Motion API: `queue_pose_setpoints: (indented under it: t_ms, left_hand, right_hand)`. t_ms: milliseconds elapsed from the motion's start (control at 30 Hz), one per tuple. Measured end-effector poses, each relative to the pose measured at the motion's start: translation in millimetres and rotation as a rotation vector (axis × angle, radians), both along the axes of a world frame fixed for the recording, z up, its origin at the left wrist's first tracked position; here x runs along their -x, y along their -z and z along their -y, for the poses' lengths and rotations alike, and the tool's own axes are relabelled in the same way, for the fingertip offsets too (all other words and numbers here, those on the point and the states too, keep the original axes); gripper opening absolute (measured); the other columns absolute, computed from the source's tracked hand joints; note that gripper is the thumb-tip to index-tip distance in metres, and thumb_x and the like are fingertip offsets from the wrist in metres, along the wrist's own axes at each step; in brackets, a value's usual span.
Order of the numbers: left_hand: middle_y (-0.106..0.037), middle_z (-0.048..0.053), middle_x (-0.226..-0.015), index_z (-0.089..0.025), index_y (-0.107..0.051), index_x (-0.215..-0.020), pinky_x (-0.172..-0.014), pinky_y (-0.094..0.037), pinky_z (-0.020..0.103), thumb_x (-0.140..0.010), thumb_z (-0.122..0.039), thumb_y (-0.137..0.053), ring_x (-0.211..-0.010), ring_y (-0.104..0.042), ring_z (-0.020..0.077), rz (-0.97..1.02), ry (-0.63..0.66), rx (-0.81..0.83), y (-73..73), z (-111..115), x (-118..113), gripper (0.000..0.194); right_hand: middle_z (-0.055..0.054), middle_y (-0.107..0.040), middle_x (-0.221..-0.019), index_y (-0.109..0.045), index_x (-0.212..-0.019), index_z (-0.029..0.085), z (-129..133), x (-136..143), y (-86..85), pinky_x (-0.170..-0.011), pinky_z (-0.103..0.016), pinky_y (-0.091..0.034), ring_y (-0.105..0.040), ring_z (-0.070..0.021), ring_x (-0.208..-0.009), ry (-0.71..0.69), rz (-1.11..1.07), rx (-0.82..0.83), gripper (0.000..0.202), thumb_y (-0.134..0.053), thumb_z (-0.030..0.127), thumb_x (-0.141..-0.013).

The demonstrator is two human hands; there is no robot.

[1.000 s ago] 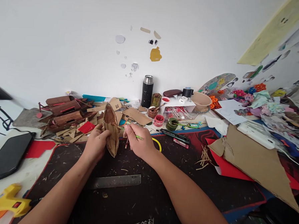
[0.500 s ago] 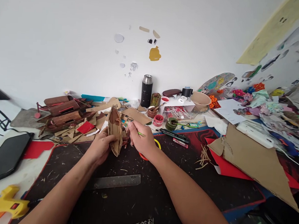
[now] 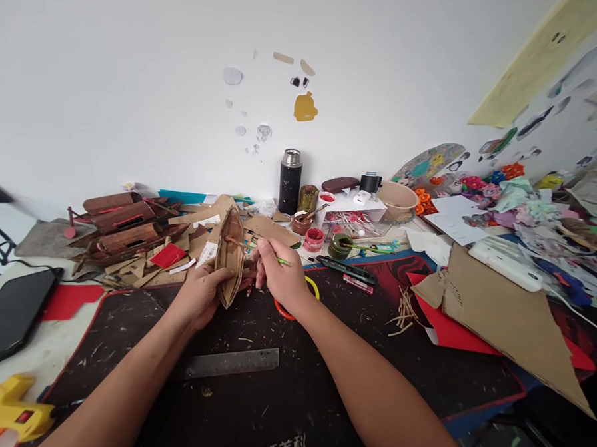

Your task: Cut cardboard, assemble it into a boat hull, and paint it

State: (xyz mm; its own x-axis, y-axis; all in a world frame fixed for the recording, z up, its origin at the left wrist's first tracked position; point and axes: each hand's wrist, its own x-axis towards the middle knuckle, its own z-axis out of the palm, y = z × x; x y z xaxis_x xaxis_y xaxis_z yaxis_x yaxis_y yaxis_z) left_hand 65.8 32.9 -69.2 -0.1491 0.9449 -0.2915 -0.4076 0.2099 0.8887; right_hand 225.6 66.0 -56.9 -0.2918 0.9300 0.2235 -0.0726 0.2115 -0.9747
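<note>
My left hand grips a boat-shaped cardboard piece, which stands upright with its hollow side in view. Brown paint covers part of its inside, mostly the upper half. My right hand is closed around a thin green-handled brush. The brush tip reaches into the upper part of the cardboard piece. Beyond my hands stand an open jar of brown paint, a jar of red paint and a jar of dark green paint.
Brown boat models and cardboard scraps lie at the left. A clear ruler rests on the dark mat. A yellow glue gun is at the lower left; a black flask stands by the wall.
The cardboard piece has turned slightly, showing more of its hollow inside. The brush tip now shows against its upper inner surface. The whole view has shifted a little.
</note>
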Motion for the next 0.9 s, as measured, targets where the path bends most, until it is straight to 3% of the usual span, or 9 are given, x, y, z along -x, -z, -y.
queue_pose_setpoints:
  t_ms: [200, 300, 433, 667, 900]
  left_hand:
    - [-0.082, 0.011, -0.083, -0.015, -0.073, -0.091, -0.072, -0.07, 0.038, -0.06, -0.021, -0.083, -0.078, -0.081, 0.0298, -0.019, 0.059, -0.005, -1.5, 2, -1, 0.033]
    - [-0.082, 0.012, -0.086, -0.014, -0.074, -0.095, -0.076, -0.071, 0.041, -0.062, -0.019, -0.081, -0.082, -0.082, 0.0308, -0.001, 0.017, -0.028, -2.1, 0, 4, 0.033]
    - [-0.082, 0.012, -0.085, -0.013, -0.074, -0.092, -0.079, -0.072, 0.044, -0.061, -0.015, -0.079, -0.084, -0.082, 0.032, 0.023, -0.055, -0.034, -2.5, -2, 7, 0.031]
    - [-0.083, 0.014, -0.09, -0.014, -0.075, -0.096, -0.076, -0.072, 0.042, -0.064, -0.014, -0.079, -0.081, -0.082, 0.0308, 0.036, 0.017, 0.028, -1.4, 3, -1, 0.032]
    - [-0.082, 0.012, -0.084, -0.015, -0.074, -0.092, -0.067, -0.071, 0.038, -0.062, -0.017, -0.081, -0.08, -0.082, 0.0315, 0.025, 0.073, 0.029, 2.7, 5, -6, 0.031]
  right_hand:
    - [0.01, -0.046, -0.047, -0.056, -0.083, 0.024, -2, -1, -0.4, -0.039, -0.022, -0.04, -0.054, -0.012, -0.036, -0.023, -0.094, 0.032, 0.054, -0.05, 0.073, -0.104]
    - [0.011, -0.044, -0.043, -0.054, -0.08, 0.024, 3, -1, -6.5, -0.037, -0.022, -0.035, -0.05, -0.0114, -0.033, -0.07, -0.057, 0.041, 0.054, -0.05, 0.072, -0.105]
    - [0.01, -0.045, -0.043, -0.055, -0.08, 0.023, 10, 1, -10.3, -0.041, -0.021, -0.037, -0.05, -0.0101, -0.035, -0.111, 0.008, 0.027, 0.053, -0.049, 0.069, -0.107]
    - [0.009, -0.049, -0.049, -0.057, -0.082, 0.023, 1, 1, -5.3, -0.039, -0.022, -0.043, -0.053, -0.0111, -0.037, -0.024, -0.149, 0.089, 0.059, -0.054, 0.079, -0.099]
    - [0.009, -0.047, -0.048, -0.057, -0.083, 0.023, -3, -1, -6.8, -0.036, -0.021, -0.038, -0.053, -0.0116, -0.036, 0.045, -0.142, 0.126, 0.06, -0.053, 0.082, -0.097]
